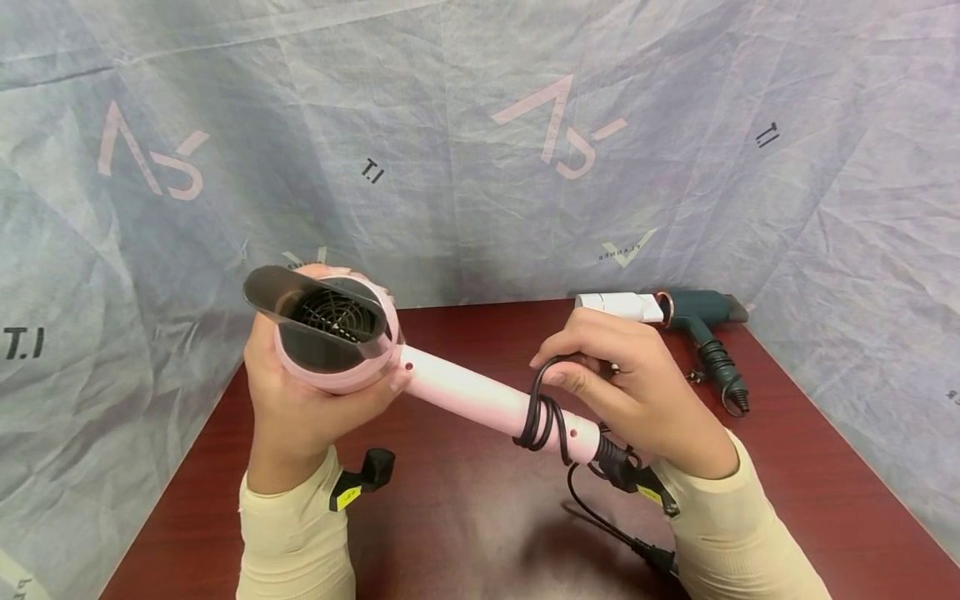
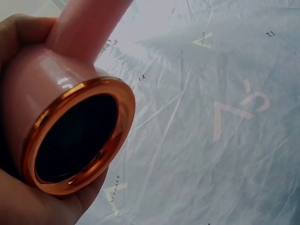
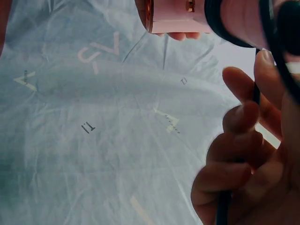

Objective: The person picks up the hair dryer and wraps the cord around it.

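Observation:
A pink hair dryer is held above the table, its dark nozzle facing the head camera. My left hand grips the dryer's round head, thumb near the handle joint. The left wrist view shows the copper-coloured rim at the dryer's rear. Several turns of the black cord go round the lower handle. Between thumb and fingers, my right hand pinches a stretch of this cord just above the handle. In the right wrist view the cord also runs through the curled fingers.
On the dark red table, a dark green hair dryer with its cord wound on the handle lies at the back right. Beside it is a white object. The black plug hangs low near the right sleeve. Grey printed fabric encloses the table.

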Demonstrator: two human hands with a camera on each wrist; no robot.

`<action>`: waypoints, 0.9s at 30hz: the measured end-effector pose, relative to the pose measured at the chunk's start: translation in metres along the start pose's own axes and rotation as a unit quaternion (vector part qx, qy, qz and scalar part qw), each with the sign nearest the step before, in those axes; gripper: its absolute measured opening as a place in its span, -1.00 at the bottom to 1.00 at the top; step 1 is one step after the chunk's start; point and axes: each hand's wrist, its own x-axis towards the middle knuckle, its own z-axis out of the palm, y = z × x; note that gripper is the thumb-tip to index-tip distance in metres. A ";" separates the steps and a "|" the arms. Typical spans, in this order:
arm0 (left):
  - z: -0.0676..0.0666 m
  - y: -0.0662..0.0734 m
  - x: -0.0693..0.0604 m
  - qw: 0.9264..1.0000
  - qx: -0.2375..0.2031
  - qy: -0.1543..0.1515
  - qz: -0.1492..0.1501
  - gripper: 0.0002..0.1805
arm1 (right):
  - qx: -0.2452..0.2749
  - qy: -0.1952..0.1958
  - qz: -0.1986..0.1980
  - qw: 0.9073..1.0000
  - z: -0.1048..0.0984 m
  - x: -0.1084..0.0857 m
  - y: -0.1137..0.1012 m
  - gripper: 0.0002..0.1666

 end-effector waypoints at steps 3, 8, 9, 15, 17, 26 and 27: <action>0.001 0.000 0.000 1.000 -0.005 -0.004 0.003 -0.27 | 0.027 -0.028 0.011 0.999 -0.001 -0.002 0.006 -0.90; 0.000 -0.002 -0.002 1.000 -0.007 0.005 0.002 -0.23 | 0.075 -0.074 0.036 0.994 0.001 -0.004 0.018 -0.79; -0.001 -0.004 -0.003 1.000 -0.004 0.013 0.001 -0.21 | 0.083 -0.082 0.040 0.992 0.002 -0.004 0.020 -0.76; -0.003 -0.009 -0.010 0.996 0.014 0.090 -0.010 -0.11 | 0.111 -0.098 0.095 0.984 0.016 -0.003 0.022 -0.70; -0.001 -0.009 -0.009 0.994 0.021 0.109 -0.011 -0.11 | 0.101 -0.086 0.109 0.985 0.023 -0.004 0.021 -0.73; 0.012 -0.005 -0.001 0.975 0.084 0.203 0.019 -0.21 | -0.108 -0.070 0.115 0.985 0.044 -0.014 0.021 -0.88; 0.012 -0.006 -0.001 0.973 0.085 0.212 0.025 -0.20 | -0.116 -0.087 0.130 0.981 0.046 -0.014 0.020 -0.83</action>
